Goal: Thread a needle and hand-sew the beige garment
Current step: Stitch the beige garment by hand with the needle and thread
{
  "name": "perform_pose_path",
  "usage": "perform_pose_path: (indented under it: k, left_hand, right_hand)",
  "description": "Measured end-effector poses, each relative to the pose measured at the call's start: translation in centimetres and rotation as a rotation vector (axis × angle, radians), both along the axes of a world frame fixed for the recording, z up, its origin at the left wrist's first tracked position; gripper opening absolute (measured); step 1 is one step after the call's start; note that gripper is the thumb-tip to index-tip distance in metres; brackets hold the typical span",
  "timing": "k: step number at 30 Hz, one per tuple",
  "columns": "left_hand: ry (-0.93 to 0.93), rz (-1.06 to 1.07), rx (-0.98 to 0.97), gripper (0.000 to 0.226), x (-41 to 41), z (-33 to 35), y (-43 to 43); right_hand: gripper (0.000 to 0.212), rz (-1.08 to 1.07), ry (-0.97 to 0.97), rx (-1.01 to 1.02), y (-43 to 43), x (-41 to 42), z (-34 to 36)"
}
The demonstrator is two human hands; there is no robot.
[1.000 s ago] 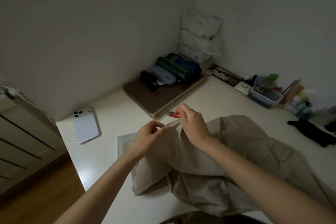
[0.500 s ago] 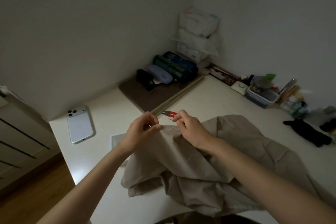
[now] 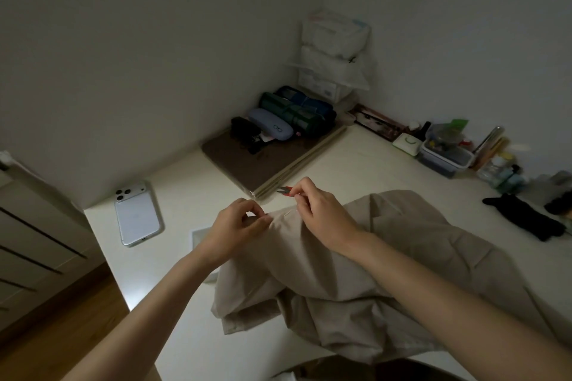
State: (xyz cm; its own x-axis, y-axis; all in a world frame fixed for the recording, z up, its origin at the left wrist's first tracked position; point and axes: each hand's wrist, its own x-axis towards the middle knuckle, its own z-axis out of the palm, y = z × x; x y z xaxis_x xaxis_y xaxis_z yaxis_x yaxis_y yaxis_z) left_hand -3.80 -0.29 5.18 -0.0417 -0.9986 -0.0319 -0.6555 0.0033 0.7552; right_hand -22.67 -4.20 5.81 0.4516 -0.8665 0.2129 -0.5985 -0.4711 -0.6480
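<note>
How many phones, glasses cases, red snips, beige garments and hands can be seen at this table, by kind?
phone: 1
glasses case: 1
red snips: 1
beige garment: 1
hands: 2, the left hand and the right hand
Total: 6

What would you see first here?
Two hands meet over a beige cloth heaped on the white table: the left hand pinches a fold, the right hand pinches something too small to tell. Little red snips show just beyond, and a white phone lies far left.
</note>
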Motion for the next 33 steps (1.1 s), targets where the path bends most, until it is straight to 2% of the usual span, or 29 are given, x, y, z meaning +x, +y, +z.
perform_pose_path:
  k: [5,13,15,19,23,33]
  left_hand:
    - [0.186,0.014,-0.029,0.016,0.14,0.37,0.51]
    - [0.194,0.064,-0.041,0.007,0.32,-0.15,0.45]
    - [0.19,0.075,-0.032,0.013,0.17,0.06,0.47]
    - [0.254,0.109,0.096,0.029,-0.36,0.67,0.44]
    - [0.35,0.109,0.061,0.019,-0.22,0.7,0.44]
    - [0.323,0.029,-0.063,0.017,0.25,0.67,-0.43]
  right_hand:
    - [0.009,-0.031,-0.001,-0.031,0.1,0.31,0.07]
    - [0.007,-0.006,0.015,-0.062,0.01,0.51,0.03]
    - [0.007,-0.002,0.015,-0.055,0.01,0.55,0.04]
    - [0.007,0.0,0.032,-0.034,0.1,0.66,-0.08]
    - [0.007,0.026,0.038,-0.028,0.06,0.6,-0.33]
    - [0.008,0.164,-0.023,0.186,-0.46,0.44,0.37]
